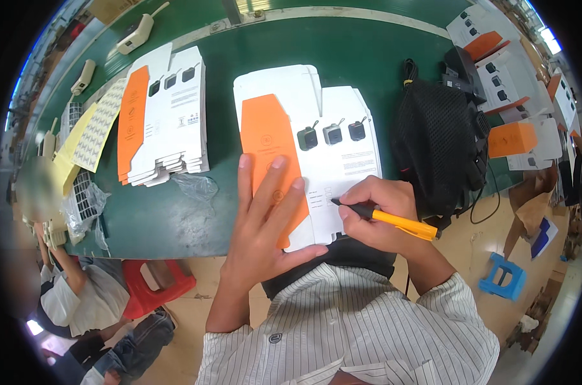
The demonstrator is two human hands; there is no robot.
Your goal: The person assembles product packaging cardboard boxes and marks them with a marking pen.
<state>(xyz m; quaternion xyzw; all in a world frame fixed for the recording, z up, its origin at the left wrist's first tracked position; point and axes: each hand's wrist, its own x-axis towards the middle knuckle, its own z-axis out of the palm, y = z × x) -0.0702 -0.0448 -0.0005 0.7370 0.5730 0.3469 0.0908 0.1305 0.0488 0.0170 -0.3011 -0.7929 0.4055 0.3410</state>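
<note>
Right in front of me lies a stack of flat white-and-orange cartons (348, 106), unfolded, with pictures of small devices on the top one. My left hand (265, 218) rests flat on the orange flap and lower edge, fingers spread, pressing on the top carton. Between the fingers of my right hand (387, 208) is a yellow marker pen (403, 222) with a black front end. Its tip is at a column of small printed boxes low on the carton; whether it touches the card I cannot tell.
Another stack of flat cartons (175, 122) lies to the left, beside yellow sticker sheets (98, 122) and clear plastic. A black mesh bag (432, 135) is at the right, with more cartons (512, 138) beyond. A co-worker sits left near a red stool (175, 289); a blue stool (502, 276) stands right.
</note>
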